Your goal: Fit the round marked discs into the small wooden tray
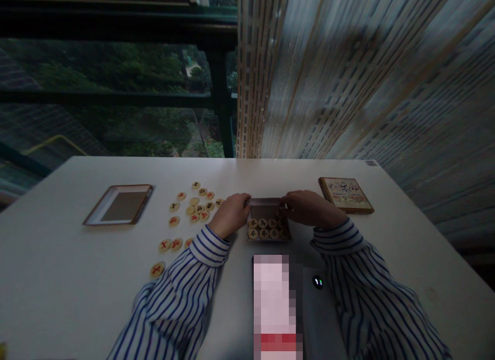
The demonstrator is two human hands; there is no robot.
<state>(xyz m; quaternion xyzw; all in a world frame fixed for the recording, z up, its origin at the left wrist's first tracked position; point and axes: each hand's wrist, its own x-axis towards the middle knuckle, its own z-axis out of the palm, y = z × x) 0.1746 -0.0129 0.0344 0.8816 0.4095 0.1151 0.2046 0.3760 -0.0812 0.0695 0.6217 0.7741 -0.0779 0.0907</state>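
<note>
A small open box (pixel 291 239) stands in front of me, with round Chinese chess pieces (pixel 263 234) in rows in its near part. The box's far part shows a bare brown bottom. My left hand (pixel 232 213) is closed at its far left corner, thumb and fingers pinching the rim. At the far right corner is my right hand (pixel 311 208), its fingers curled together over the box's inside. Whatever those fingers hold is hidden. Loose chess pieces (pixel 204 215) with red or dark characters lie scattered left of my left hand.
An open tray-like box part (pixel 127 205) lies at the left of the white table (pixel 77 277). A closed printed box (pixel 346 195) is at the right. Nearest me are a blurred-out, pixelated device (pixel 274 298) and a grey object with a lit round display (pixel 317 282).
</note>
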